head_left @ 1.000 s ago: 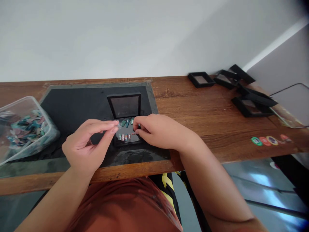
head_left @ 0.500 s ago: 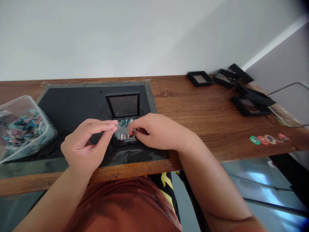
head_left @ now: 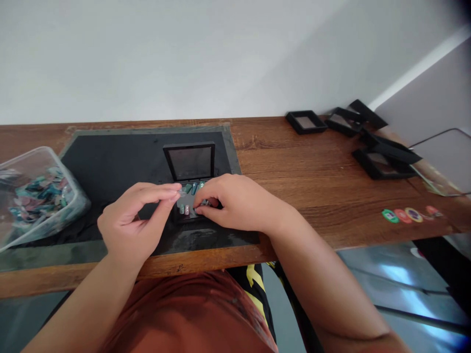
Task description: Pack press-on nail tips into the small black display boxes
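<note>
The left hand (head_left: 129,223) pinches a clear bit (head_left: 182,192). The right hand (head_left: 237,202) reaches into an open black box (head_left: 184,219), its fingers (head_left: 201,194) by small shiny nails (head_left: 187,210). The lid (head_left: 191,163) stands up behind. A clear tub (head_left: 80,210) of colourful pieces (head_left: 46,196) sits left. More boxes (head_left: 305,121) and round stickers (head_left: 390,215) lie right, on the brown counter (head_left: 268,157).

the view comes from a camera on the person's head, near and above the open black case (head_left: 190,163), looking forward and down at it, wide enough to take in the shirt (head_left: 184,314) on the case's near side, the wall (head_left: 184,59) beyond it and the table (head_left: 275,157) to both sides.
</note>
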Motion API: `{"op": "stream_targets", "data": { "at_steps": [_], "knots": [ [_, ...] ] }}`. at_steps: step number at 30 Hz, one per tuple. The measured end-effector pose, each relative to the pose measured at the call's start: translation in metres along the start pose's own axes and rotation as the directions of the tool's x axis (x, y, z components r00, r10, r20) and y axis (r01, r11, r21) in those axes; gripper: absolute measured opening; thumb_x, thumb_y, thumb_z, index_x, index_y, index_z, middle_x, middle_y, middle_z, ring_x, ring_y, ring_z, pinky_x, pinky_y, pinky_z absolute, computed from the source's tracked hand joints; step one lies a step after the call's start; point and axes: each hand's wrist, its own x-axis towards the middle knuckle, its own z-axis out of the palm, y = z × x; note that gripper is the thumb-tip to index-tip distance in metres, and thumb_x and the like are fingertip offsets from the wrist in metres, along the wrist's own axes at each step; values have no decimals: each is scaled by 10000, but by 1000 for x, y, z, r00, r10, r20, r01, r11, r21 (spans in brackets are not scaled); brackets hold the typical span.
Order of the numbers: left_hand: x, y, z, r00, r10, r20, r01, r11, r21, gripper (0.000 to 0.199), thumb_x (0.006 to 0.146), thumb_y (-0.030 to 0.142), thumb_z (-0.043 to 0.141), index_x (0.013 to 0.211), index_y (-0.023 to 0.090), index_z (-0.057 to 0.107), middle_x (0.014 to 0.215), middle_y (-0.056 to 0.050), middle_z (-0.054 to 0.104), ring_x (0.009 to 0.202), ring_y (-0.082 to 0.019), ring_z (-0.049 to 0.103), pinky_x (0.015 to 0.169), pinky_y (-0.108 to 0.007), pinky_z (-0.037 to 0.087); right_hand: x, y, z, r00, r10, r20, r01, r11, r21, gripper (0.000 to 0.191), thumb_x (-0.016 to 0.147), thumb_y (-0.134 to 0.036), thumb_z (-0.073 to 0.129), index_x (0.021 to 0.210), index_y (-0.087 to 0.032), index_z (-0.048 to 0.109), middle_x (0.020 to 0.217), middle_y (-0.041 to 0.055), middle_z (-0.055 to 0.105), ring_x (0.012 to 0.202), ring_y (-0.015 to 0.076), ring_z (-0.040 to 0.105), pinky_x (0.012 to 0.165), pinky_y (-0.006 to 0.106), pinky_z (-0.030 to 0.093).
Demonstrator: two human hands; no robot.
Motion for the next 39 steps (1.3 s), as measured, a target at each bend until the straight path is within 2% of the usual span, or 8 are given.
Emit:
{"op": "stream_targets", "data": {
  "at_steps": [3,6,14,21,25,33,39],
  "knots": [
    [0,0,-1,1000,-1,15,1,1000,2,271,826,46,773,945,288,786,954,-3,813,851,-197,764,760,-395,621,0,1,-1,1000,1,-13,-1,1000,-13,205,914,-233,632,1030,-270,797,1006,-6,788,888,167,652,703,273,355],
    [0,0,-1,1000,-1,20,1,1000,2,299,814,20,771,952,285,789,956,-7,811,857,-199,763,764,-398,613,-1,2,-1,999,1,-32,-1,1000,-13,202,894,-256,674,1065,-270,780,940,-13,770,802,145,617,664,269,322],
    [0,0,-2,999,9,34,-9,1000,3,270,827,26,761,944,268,779,952,-12,812,857,-197,765,764,-384,611,1,-2,2,998,53,-35,-56,996,-66,119,875,-303,710,968,-260,769,810,-18,716,687,121,542,618,278,246],
    [0,-1,-1,999,6,36,-7,1000,9,266,839,24,748,935,271,773,952,-9,812,850,-185,761,762,-373,604,1,-4,1,997,65,-40,-68,994,-82,150,880,-257,646,950,-260,778,792,-15,715,665,121,526,610,275,252],
    [0,0,-1,1000,0,27,0,1000,5,256,842,31,748,936,268,774,956,-11,812,857,-191,761,781,-386,608,1,-3,1,995,89,-33,-92,992,-88,154,880,-273,656,960,-257,787,790,-6,719,642,116,530,604,277,257],
    [0,-1,-3,997,61,45,-63,997,47,324,808,0,765,972,279,780,969,-7,815,871,-194,761,789,-387,615,0,-1,0,993,111,-44,-114,990,-85,156,848,-267,681,946,-256,802,723,-17,698,591,105,508,593,280,254],
    [0,0,-3,999,35,17,-36,998,43,309,820,23,763,964,296,780,962,3,814,866,-195,763,782,-401,622,1,0,-2,991,128,-32,-131,987,-98,152,858,-291,692,956,-257,803,742,-10,705,598,107,509,597,283,256]
  ]
}}
